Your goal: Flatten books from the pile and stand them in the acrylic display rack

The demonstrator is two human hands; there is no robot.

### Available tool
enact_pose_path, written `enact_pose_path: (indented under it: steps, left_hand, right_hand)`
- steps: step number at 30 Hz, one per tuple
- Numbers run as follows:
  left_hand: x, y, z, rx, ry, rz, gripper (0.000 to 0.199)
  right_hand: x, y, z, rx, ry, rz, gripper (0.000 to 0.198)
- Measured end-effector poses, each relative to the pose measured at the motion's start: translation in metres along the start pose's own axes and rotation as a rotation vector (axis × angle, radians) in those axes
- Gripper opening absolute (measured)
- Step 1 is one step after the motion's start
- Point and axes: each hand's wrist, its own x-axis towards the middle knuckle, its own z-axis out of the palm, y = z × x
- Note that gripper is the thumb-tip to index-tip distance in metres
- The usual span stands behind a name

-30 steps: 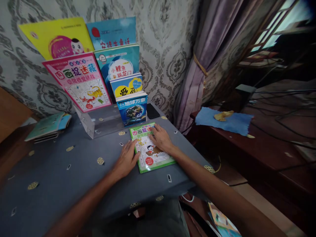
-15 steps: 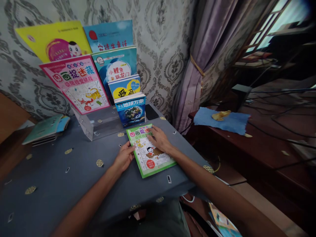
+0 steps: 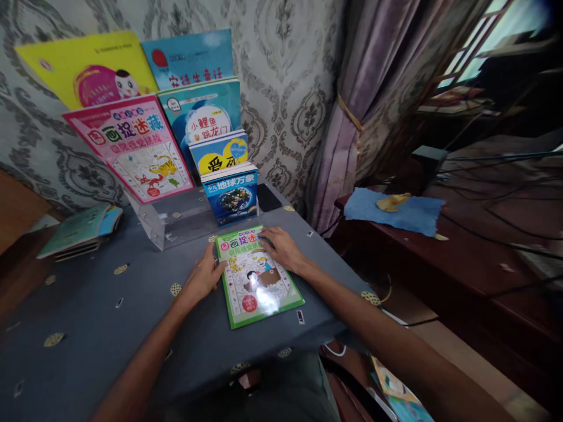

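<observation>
A green-bordered children's picture book (image 3: 246,287) lies on the cloth-covered table with its cover up, and light glares off its lower middle. My left hand (image 3: 203,274) is at the book's left edge, its thumb against the border and its fingers along the side. At the upper right edge my right hand (image 3: 284,249) grips the book, with fingertips over the cover near the title. The undersides of both hands are hidden. Behind the book, a clear acrylic stand (image 3: 153,228) holds upright books, among them a pink one (image 3: 132,149) and a blue Earth book (image 3: 233,198).
A dark phone (image 3: 267,198) lies beside the stand. Several thin books (image 3: 74,231) are stacked at the left. A purple curtain (image 3: 338,158) hangs behind the table's right side. Farther right, a blue cloth (image 3: 396,212) lies on a dark red surface with cables.
The green book has shifted left and slightly toward me, and turned a little. My left hand has moved left with it. The right hand has drawn back toward the book's upper right edge.
</observation>
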Motion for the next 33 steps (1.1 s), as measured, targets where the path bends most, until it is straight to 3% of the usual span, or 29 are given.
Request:
enact_pose_path:
  steps: [2, 5, 8, 13, 21, 26, 30, 33]
  left_hand:
    - [0.0, 0.01, -0.005, 0.368, 0.184, 0.079, 0.061]
    - [0.005, 0.021, 0.0, 0.571, 0.268, 0.29, 0.046]
    - [0.019, 0.021, 0.019, 0.562, 0.243, 0.484, 0.04]
    - [0.038, 0.003, 0.047, 0.494, 0.263, 0.525, 0.039]
    - [0.04, -0.005, 0.049, 0.452, 0.308, 0.584, 0.039]
    - [0.041, -0.004, 0.048, 0.471, 0.297, 0.586, 0.04]
    - [0.03, 0.003, 0.053, 0.472, 0.224, 0.68, 0.04]
    - [0.011, 0.016, 0.061, 0.457, 0.099, 0.819, 0.04]
  right_hand:
    - [0.001, 0.002, 0.002, 0.015, 0.012, -0.002, 0.031]
    - [0.006, 0.012, 0.007, 0.084, 0.074, 0.025, 0.034]
    - [0.015, 0.023, 0.012, 0.191, 0.157, 0.076, 0.042]
    - [0.025, 0.036, 0.018, 0.256, 0.194, 0.066, 0.052]
    - [0.036, 0.04, 0.018, 0.124, 0.13, 0.024, 0.058]
    - [0.041, 0.044, 0.019, 0.156, 0.145, 0.018, 0.059]
    - [0.042, 0.047, 0.021, 0.267, 0.165, 0.032, 0.055]
    - [0.043, 0.048, 0.021, 0.319, 0.176, 0.034, 0.052]
